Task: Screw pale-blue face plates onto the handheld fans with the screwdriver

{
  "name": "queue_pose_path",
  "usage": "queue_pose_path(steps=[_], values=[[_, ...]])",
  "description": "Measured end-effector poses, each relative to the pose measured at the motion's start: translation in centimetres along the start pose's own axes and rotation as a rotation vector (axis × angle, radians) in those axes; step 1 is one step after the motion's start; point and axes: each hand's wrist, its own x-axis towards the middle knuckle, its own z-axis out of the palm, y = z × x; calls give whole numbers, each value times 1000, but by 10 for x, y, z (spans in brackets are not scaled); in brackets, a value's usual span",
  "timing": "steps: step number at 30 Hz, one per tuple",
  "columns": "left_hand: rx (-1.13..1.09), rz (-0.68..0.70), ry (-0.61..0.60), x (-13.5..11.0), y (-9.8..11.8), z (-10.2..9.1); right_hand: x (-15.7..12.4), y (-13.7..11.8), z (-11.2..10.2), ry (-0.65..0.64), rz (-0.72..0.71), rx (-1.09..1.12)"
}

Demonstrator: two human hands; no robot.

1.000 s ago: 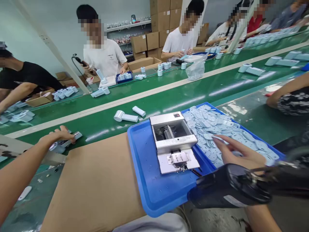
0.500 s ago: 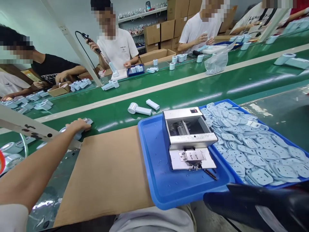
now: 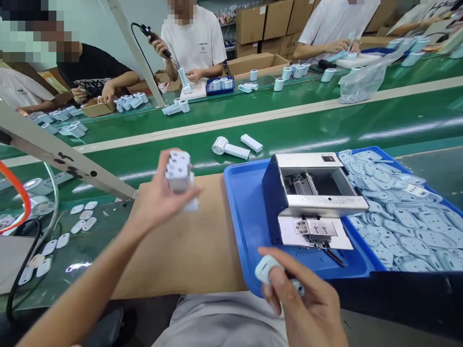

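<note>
My left hand [image 3: 159,193] is raised over the brown cardboard sheet [image 3: 173,246]. Its fingers wrap round a pale plastic housing [image 3: 178,169], whose end face with several holes points up toward me; motion blurs its lower part. Lower and to the right, my right hand [image 3: 300,294] pinches a small light-blue plastic plate [image 3: 266,270] with a slot in it. A second small pale piece [image 3: 298,287] shows between those fingers, mostly hidden. Just beyond this hand a metal screw feeder [image 3: 321,202] stands in a blue tray [image 3: 235,231] with loose screws scattered in it.
A second blue tray [image 3: 448,205] heaped with light-blue plates is at right. A round-headed plastic part [image 3: 231,148] and a bar-shaped piece [image 3: 252,143] lie on the green conveyor [image 3: 195,149]. Left stand a slanted post [image 3: 68,149] and an orange hose [image 3: 18,188]. Co-workers sit opposite.
My left hand has come from the belt at left to over the cardboard, bringing the plastic housing. My right hand has entered view holding the plate. The camera view has shifted.
</note>
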Motion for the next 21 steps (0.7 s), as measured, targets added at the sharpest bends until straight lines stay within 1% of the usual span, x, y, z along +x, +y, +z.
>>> queue_pose_path(steps=[1, 2, 3, 4, 6, 7, 9, 11, 14, 16, 21], values=[[-172, 86, -17, -24, 7, 17, 10, -6, 1, -44, -44, 22], [-306, 136, -6, -47, 13, 33, 20, -13, 2, -95, -105, 32], [-390, 147, -29, -67, 18, 49, 29, -21, 1, -151, -163, 23], [-441, 148, -51, -83, 21, 64, 38, -30, 1, -209, -202, -2], [-473, 158, -77, -104, 23, 87, 51, -47, 3, -312, -207, -73], [-480, 167, -74, -110, 22, 95, 56, -53, 6, -366, -192, -119], [-503, 189, -50, -113, 17, 104, 62, -62, 13, -451, -162, -228], [-544, 210, -27, -113, 13, 109, 65, -64, 22, -467, -182, -319], [-571, 222, -38, -114, 7, 113, 66, -62, 32, -476, -219, -427], [-576, 236, -23, -118, 3, 117, 66, -61, 37, -483, -213, -458], [-574, 382, 54, -125, -7, 129, 66, -64, 48, -533, -127, -419]])
